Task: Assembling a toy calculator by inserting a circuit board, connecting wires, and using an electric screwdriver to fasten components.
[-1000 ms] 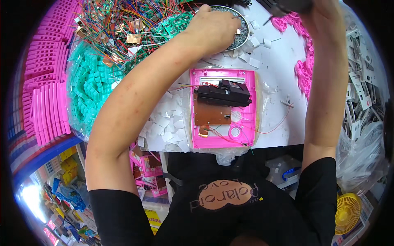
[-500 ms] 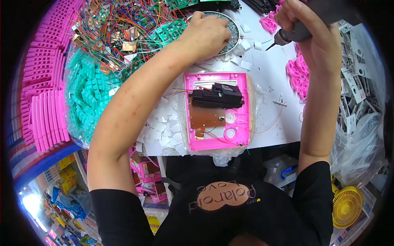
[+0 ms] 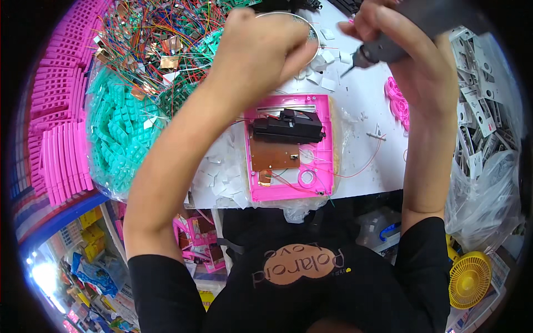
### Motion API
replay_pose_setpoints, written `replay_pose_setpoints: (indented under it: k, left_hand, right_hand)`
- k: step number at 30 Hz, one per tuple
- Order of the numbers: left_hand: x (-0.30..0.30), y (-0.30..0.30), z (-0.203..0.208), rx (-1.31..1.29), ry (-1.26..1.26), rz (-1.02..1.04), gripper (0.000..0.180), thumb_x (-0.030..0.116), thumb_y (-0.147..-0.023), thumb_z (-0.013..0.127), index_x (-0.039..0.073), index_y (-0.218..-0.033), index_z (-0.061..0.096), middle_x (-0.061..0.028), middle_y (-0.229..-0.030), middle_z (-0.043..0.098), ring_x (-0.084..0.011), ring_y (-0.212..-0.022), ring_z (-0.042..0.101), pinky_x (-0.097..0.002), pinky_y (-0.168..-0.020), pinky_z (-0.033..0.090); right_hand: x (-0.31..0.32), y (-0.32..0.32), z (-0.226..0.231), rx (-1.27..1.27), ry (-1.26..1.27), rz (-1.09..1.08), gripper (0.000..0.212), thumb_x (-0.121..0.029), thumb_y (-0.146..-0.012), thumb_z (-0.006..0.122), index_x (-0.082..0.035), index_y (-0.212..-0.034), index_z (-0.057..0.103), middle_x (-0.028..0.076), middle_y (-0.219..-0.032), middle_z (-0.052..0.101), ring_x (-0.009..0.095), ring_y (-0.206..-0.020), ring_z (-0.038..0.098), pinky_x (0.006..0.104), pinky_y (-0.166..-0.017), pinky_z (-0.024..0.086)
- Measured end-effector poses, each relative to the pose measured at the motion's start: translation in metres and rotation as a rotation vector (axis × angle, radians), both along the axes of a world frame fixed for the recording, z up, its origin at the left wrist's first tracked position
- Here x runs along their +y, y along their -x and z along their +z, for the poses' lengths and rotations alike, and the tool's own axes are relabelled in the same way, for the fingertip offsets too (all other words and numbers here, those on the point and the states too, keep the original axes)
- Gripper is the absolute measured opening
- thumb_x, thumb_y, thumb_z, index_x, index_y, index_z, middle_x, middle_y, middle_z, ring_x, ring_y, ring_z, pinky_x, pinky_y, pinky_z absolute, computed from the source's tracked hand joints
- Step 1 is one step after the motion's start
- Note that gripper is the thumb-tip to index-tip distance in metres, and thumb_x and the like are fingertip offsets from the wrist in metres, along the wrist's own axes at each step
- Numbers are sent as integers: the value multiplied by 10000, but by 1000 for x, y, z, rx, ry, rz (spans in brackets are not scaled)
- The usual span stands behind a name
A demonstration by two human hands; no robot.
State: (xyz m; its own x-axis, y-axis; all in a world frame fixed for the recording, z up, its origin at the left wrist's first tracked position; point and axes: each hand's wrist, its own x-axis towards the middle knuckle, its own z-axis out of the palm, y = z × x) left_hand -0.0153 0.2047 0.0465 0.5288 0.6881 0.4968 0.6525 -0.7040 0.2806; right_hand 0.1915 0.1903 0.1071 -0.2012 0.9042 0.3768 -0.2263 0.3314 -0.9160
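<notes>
My left hand (image 3: 264, 50) is lifted between the round dish (image 3: 318, 43) of small metal parts and the pink plastic housing. Its fingers are curled closed, and whatever they pinch is hidden. In my right hand (image 3: 419, 66) is a dark electric screwdriver (image 3: 383, 50), its thin bit tilted down to the left above the white table. The pink housing (image 3: 264, 192) lies flat in front of me, open side up. Inside it are a black plastic mechanism (image 3: 291, 127), a brown circuit board (image 3: 272, 157) and loose thin wires.
Left of the housing are a heap of wired circuit boards (image 3: 166, 41), a bag of turquoise parts (image 3: 119, 133) and stacked pink strips (image 3: 64, 161). White paper bits (image 3: 225, 183) are scattered about. Pink rings (image 3: 397, 102) and grey metal plates (image 3: 480, 105) lie on the right.
My left hand has risen out of the dish and come closer, toward the housing. My right hand has brought the screwdriver a little to the left and nearer.
</notes>
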Motion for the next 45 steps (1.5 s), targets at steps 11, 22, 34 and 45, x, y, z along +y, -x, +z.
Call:
replay_pose_setpoints:
  k: [11,22,34,45]
  left_hand:
    - [-148,7,-6,-276,373,52,138,111,-834,769,138,-947,695,31,-878,692,-170,-759,612,-422,-865,329]
    - [-141,9,-8,-251,277,78,154,147,-781,807,149,-877,687,43,-838,661,-167,-754,598,-426,-873,324]
    - [-129,28,-37,-67,197,265,463,300,-746,844,131,-1131,650,-19,-1040,668,-244,-1017,587,-448,-959,296]
    - [-132,29,-45,-179,164,229,496,251,-683,857,167,-1125,649,20,-1012,647,-204,-945,580,-455,-910,294]
  right_hand:
    - [-75,12,-5,127,-8,463,351,-259,-1034,573,-155,-1349,458,-30,-739,527,102,-645,520,317,-713,527]
    - [-55,16,4,63,-52,657,317,-303,-1023,630,-207,-1290,490,-50,-707,521,73,-568,493,280,-621,517]
    - [-30,23,-38,150,-214,539,368,-236,-1022,590,-149,-1355,460,-8,-701,469,134,-624,468,347,-672,477]
    - [-43,48,-54,-32,-203,282,329,-241,-1001,661,-135,-1233,453,-4,-656,459,115,-551,449,320,-601,461]
